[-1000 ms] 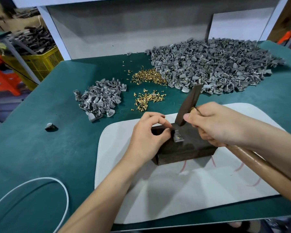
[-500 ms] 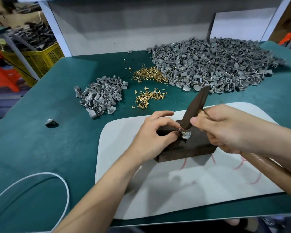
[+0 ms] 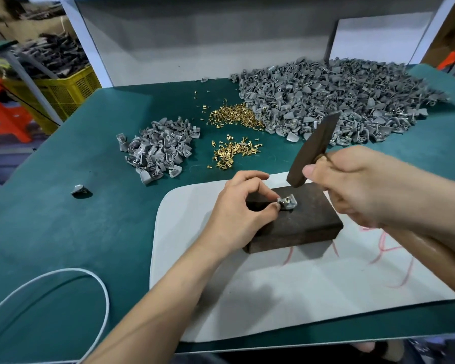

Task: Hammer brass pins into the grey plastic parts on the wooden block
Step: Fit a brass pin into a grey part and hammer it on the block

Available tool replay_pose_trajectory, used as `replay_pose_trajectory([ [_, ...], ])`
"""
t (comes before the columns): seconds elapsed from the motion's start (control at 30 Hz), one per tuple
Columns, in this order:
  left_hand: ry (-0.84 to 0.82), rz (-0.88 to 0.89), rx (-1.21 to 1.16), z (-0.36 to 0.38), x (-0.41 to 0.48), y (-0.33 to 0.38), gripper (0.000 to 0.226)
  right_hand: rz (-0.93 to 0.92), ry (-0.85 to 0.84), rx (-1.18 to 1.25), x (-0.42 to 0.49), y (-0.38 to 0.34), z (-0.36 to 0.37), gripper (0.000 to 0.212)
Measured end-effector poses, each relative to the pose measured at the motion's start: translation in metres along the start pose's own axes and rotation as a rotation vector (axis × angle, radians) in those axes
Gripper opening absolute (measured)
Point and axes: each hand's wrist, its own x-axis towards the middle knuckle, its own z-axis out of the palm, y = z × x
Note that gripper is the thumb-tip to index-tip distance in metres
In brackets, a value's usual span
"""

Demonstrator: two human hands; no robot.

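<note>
A dark wooden block (image 3: 302, 224) lies on a white mat (image 3: 286, 290). On its top sits one grey plastic part (image 3: 289, 204) with a brass pin standing in it. My left hand (image 3: 243, 208) pinches the part's left edge between thumb and forefinger. My right hand (image 3: 357, 187) grips a hammer near its dark head (image 3: 313, 151), which hangs tilted just above and to the right of the part. The wooden handle (image 3: 441, 256) runs back under my right forearm.
A big heap of grey parts (image 3: 339, 101) fills the back right of the green table (image 3: 63, 206). A smaller grey heap (image 3: 158, 148) lies left of centre. Two piles of brass pins (image 3: 234, 116) lie between them. One stray part (image 3: 78, 189) and a white cable (image 3: 63, 298) are at left.
The hammer head has risen off the part and now hangs above the block. My left hand has kept its pinch on the part.
</note>
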Motion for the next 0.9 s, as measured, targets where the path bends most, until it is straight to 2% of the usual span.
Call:
replay_pose_trajectory([
  [0.1, 0.006, -0.007, -0.018, 0.000, 0.000, -0.002, 0.022, 0.017, 0.007, -0.181, 0.000, 0.004, 0.007, 0.043],
  [0.27, 0.006, -0.008, -0.014, 0.001, 0.000, -0.003, 0.015, 0.025, 0.058, -0.186, 0.001, -0.002, -0.001, 0.045],
  [0.33, 0.012, -0.010, -0.024, 0.001, 0.000, -0.006, 0.014, 0.053, -0.011, -0.135, 0.002, 0.001, 0.003, 0.042],
  [0.5, 0.023, -0.018, -0.013, 0.001, 0.000, -0.007, 0.018, 0.095, -0.020, 0.410, 0.012, 0.021, -0.023, 0.038],
  [0.63, 0.065, -0.071, -0.077, 0.000, 0.001, -0.008, 0.021, 0.174, -0.144, 0.864, 0.044, 0.060, -0.050, 0.031],
  [0.77, 0.133, -0.149, -0.190, -0.009, 0.005, -0.006, 0.020, 0.207, -0.242, 1.309, 0.070, 0.108, -0.041, 0.029],
  [0.83, 0.167, -0.192, -0.209, -0.014, 0.014, -0.002, 0.020, 0.188, -0.304, 1.480, 0.080, 0.126, -0.039, 0.030],
  [0.9, 0.121, -0.215, -0.171, -0.014, 0.033, 0.009, 0.017, 0.191, -0.337, 1.602, 0.087, 0.134, -0.038, 0.030],
])
